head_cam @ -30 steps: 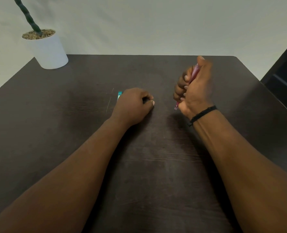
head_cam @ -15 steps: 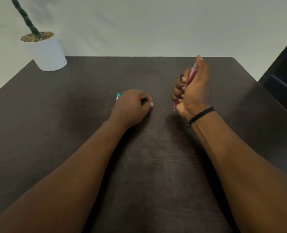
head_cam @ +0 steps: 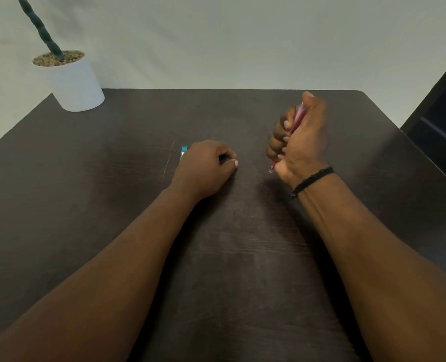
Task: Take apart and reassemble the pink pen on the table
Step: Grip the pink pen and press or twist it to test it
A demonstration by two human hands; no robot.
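My right hand [head_cam: 301,142] is raised a little above the dark table [head_cam: 112,178], fist wrapped around the pink pen [head_cam: 298,116]. The pen stands nearly upright, its tip poking out below the fist toward the table and my thumb over its top end. My left hand [head_cam: 203,168] rests on the table to the left, fingers curled in, thumb against the forefinger. Whether it holds anything is hidden. A small teal object [head_cam: 184,150] peeks out from behind its knuckles.
A white pot [head_cam: 77,84] with gravel and a dark twisted stem stands at the table's far left corner. A dark piece of furniture [head_cam: 441,121] sits beyond the right edge. A pale wall lies behind the table.
Both hands stay almost where they were. My right fist with the pen has shifted only slightly; the view has tipped a little.
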